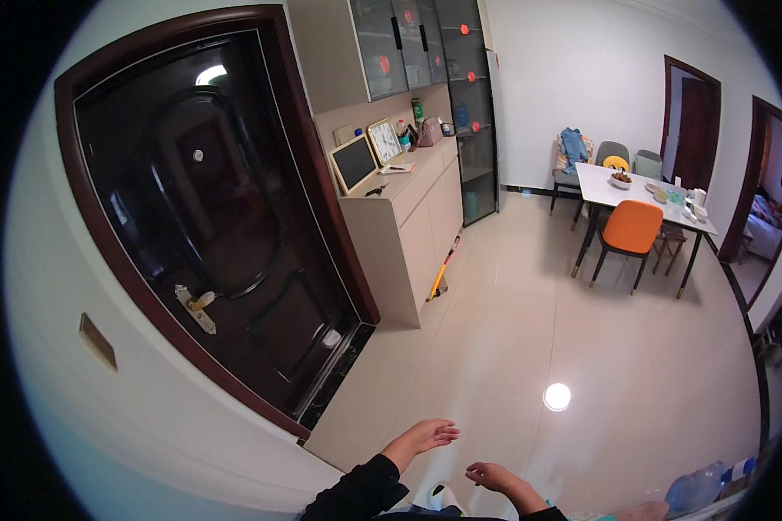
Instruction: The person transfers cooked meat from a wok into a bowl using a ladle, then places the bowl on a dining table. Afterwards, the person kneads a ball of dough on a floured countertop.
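Note:
My left hand (430, 435) hangs in the air above the tiled floor (495, 365), palm turned inward and fingers loosely extended, with nothing in it. To its right and a little lower is my right hand (495, 478), its fingers loosely bent; I see no object in it. The two hands are apart and touch nothing. Below and between them a white shoe (444, 498) shows on the floor. Left of my hands stands a shut dark door (189, 215) with a lever handle (202, 301) on an ornate plate.
Beyond the door is a sideboard (378, 260) with a clock (384, 141) and a framed black board (353, 164). A yellow-and-red-handled tool (440, 277) leans against it. An orange chair (632, 226) stands by the dining table (593, 179). Plastic bottles (697, 487) are at lower right.

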Available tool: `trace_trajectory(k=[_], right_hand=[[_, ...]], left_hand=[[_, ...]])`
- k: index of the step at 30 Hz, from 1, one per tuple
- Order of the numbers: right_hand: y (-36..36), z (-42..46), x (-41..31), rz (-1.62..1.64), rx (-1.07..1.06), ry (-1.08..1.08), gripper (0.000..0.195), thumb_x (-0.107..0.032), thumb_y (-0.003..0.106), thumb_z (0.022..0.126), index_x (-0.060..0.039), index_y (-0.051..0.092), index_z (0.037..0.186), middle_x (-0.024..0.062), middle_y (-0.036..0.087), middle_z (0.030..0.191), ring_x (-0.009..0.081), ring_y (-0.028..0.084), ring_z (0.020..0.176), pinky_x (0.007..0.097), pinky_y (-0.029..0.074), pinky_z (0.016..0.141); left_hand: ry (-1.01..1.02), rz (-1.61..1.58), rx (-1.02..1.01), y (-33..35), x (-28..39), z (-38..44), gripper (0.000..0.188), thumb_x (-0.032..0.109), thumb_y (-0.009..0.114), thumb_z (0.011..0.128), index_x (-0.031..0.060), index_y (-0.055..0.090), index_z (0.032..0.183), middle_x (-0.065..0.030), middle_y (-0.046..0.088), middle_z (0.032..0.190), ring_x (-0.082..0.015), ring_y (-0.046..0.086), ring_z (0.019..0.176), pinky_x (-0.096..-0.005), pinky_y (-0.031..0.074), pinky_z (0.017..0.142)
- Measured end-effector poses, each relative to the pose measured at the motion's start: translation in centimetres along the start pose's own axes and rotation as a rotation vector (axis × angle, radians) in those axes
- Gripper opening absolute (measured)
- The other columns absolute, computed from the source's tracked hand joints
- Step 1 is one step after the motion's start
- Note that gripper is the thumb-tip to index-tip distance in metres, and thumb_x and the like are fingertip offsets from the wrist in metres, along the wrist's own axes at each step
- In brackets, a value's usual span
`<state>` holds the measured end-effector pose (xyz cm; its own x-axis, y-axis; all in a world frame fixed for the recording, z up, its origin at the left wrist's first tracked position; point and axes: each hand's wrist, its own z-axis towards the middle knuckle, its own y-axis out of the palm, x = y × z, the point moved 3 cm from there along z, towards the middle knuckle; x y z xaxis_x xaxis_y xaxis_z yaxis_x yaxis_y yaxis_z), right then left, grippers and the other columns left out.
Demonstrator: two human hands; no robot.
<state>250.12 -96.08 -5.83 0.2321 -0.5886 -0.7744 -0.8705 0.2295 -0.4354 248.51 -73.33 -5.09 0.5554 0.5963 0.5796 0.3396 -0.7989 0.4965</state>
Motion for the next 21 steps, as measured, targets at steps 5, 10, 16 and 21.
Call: trace_trajectory(k=[5,10,16,21], right_hand=[[-2.4,5.5,-0.8,-0.045,-0.08,-0.1,0.043,-0.038,0.056,0.092,-0.0029,0.06,0.117,0.0163,0.069,0.096,0.0247,0.069,0.079,0.0363,0.052,0.077],[-2.4,12.4,-4.4,-0.397,-0.428,-0.516,0.033,-0.025,0.055,0.094,-0.0039,0.06,0.118,0.0138,0.066,0.109,0.0202,0.06,0.105,0.033,0.048,0.089],[-3.1,14.1,-11.3,-0.297,-0.682,-0.435,0.034,-0.025,0.056,0.092,-0.0036,0.06,0.118,0.0144,0.065,0.109,0.0217,0.06,0.106,0.0342,0.048,0.088],[1.3,13.3,-15.9,-0.471,-0.954,-0.503,0.035,-0.025,0.056,0.091,-0.0034,0.06,0.118,0.0148,0.065,0.11,0.0229,0.059,0.106,0.0352,0.048,0.088]], left_hand=[[-0.035,0.16,-0.042,0.6,1.5,4.5,0.033,0.031,0.057,0.091,0.0077,0.056,0.115,-0.0096,0.063,0.113,-0.0188,0.061,0.104,-0.0335,0.046,0.09],[0.045,0.39,-0.269,3.7,0.7,4.0,0.046,0.052,0.053,0.088,0.0092,0.063,0.102,-0.002,0.062,0.086,-0.0096,0.055,0.077,-0.0235,0.044,0.07],[-0.074,0.216,0.009,3.3,1.0,-2.2,0.058,0.063,0.041,0.089,0.0108,0.057,0.069,-0.0022,0.045,0.049,-0.0148,0.039,0.039,-0.0305,0.031,0.04],[0.241,-0.053,0.083,-0.7,-5.3,-5.4,0.066,0.07,0.034,0.087,0.014,0.044,0.054,-0.0031,0.034,0.041,-0.0162,0.031,0.032,-0.0296,0.021,0.035]])
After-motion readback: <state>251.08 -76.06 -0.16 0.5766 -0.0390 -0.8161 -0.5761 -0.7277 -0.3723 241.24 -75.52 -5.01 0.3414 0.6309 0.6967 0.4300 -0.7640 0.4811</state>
